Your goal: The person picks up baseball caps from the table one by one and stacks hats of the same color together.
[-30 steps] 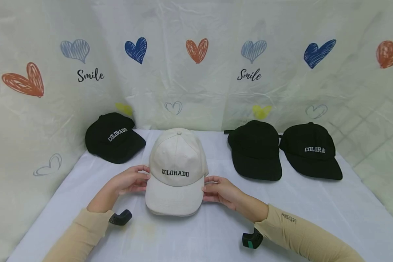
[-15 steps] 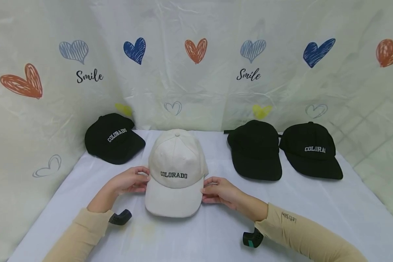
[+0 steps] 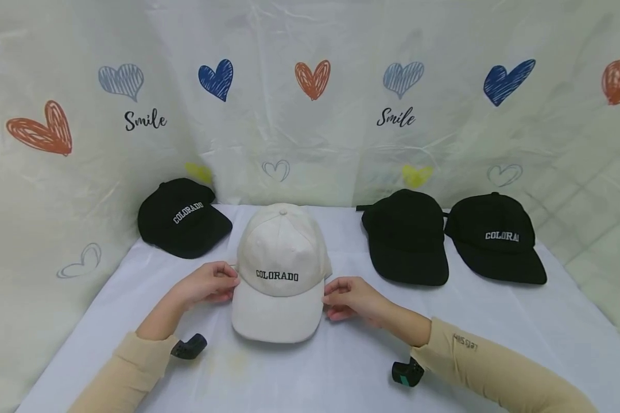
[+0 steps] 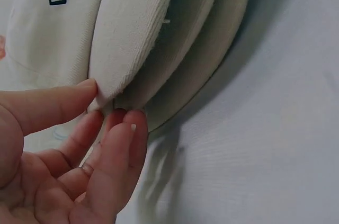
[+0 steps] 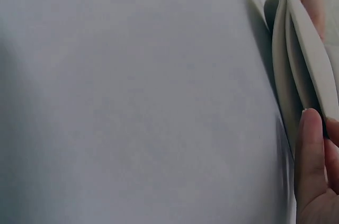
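Head and wrist views: left hand (image 3: 204, 285) and right hand (image 3: 355, 299) pinch nested cream fabric brimmed caps (image 3: 279, 312) at nine and three o'clock; black fabric cap (image 3: 184, 221) at ten.

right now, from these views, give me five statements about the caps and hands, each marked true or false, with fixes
1. The left hand pinches the brim of the white cap. True.
2. The left wrist view shows only one brim. False: three brims are stacked there.
3. A single black cap lies left of the white cap. True.
4. The right hand holds a black cap. False: the right hand is at the white cap's brim.
5. The white cap's lettering is red. False: it is black.
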The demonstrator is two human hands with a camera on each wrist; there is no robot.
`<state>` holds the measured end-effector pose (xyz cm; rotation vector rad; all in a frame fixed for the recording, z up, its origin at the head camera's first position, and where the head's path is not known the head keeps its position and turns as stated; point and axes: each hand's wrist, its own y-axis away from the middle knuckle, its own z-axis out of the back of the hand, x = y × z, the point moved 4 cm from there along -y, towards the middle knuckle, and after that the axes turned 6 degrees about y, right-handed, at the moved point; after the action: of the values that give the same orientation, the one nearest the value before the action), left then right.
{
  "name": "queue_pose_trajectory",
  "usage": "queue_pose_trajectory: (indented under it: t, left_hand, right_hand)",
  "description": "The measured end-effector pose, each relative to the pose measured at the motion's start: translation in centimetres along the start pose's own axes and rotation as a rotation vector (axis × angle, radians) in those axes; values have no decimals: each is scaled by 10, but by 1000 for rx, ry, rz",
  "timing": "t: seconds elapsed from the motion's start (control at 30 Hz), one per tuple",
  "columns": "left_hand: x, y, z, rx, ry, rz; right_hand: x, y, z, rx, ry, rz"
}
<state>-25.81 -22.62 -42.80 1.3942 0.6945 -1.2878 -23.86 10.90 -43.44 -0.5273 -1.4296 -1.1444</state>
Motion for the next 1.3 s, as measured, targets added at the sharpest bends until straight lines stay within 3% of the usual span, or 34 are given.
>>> queue_pose_trajectory:
  t: [0.33,0.53,0.67,0.83,1.0,1.3]
  left_hand:
    - [-22,18,11,6,-175,-67]
    - [-58,39,24,-33,-177,-190]
    - [-86,46,21,-47,-172,-279]
    - [-113,45,1,-72,-136,-353]
    - [-134,40,-28,-98,-46,-427]
    - [-155,32,-98,36,141,-561]
  right_hand:
    - [6,10,32,54,153,155]
    - [19,27,48,53,375,331]
    - [25,39,58,13,425,369]
    - [32,50,71,-67,474,416]
    - [40,57,85,-144,496,472]
    - [48,71,112,-263,484,522]
